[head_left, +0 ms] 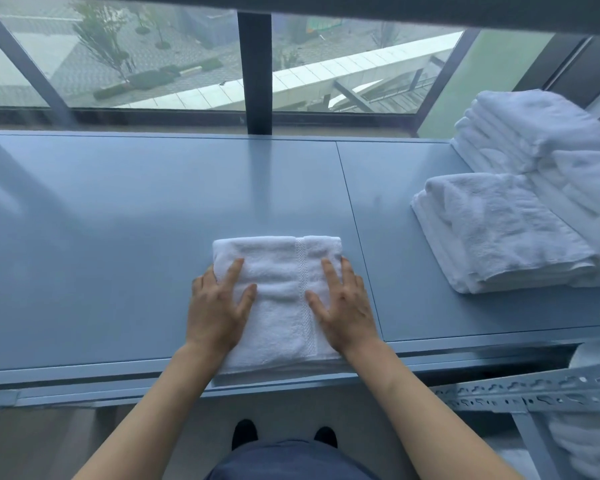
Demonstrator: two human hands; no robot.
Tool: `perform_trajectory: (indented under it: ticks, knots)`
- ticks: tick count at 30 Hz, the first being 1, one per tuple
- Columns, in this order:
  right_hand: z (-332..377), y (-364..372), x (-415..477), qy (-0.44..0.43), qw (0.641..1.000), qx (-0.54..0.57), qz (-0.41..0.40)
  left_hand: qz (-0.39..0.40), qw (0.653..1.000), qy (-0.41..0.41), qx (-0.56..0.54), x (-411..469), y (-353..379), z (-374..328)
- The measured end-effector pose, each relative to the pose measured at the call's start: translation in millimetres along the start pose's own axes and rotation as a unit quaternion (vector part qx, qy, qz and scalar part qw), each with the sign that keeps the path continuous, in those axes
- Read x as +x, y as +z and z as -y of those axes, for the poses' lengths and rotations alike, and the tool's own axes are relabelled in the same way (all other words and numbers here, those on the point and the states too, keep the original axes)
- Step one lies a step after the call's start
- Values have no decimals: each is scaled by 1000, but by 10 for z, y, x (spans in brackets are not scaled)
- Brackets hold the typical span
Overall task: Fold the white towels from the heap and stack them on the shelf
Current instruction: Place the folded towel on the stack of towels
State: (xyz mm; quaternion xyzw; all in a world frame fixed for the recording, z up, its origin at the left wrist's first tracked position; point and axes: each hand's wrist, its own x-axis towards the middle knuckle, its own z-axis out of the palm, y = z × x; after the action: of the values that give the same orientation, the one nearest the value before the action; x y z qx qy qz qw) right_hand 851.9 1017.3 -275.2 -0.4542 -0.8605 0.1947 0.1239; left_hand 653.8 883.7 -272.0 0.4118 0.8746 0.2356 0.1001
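Now both hands, left hand (219,306) and right hand (343,303), press flat, fingers straight, on folded towel (278,282).

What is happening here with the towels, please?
A person is folding white towels at a blue shelf by a window. The left hand and the right hand lie flat on a folded towel at the near edge, one on each side, pressing it smooth. To the right, two stacks of folded towels are already on the shelf: a near stack and a taller far stack.
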Motion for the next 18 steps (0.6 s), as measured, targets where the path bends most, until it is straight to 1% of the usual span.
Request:
perform_trajectory:
  ticks: [2, 6, 9, 12, 18]
  knots:
    - [5, 5, -3, -2, 1000, -14, -8, 0, 1000, -7, -7, 25, 13, -61]
    - [2, 9, -23, -1, 1000, -15, -19, 16, 997, -52, -54, 108, -103, -77]
    - [45, 23, -31, 13, 999, 21, -27, 26, 998, -28, -55, 66, -145, -92]
    - [95, 32, -58, 11, 996, 76, -36, 13, 997, 3, -72, 22, -148, -59]
    - [47, -58, -93, 30, 993, 94, -67, -5, 991, 56, -124, 63, -144, -177]
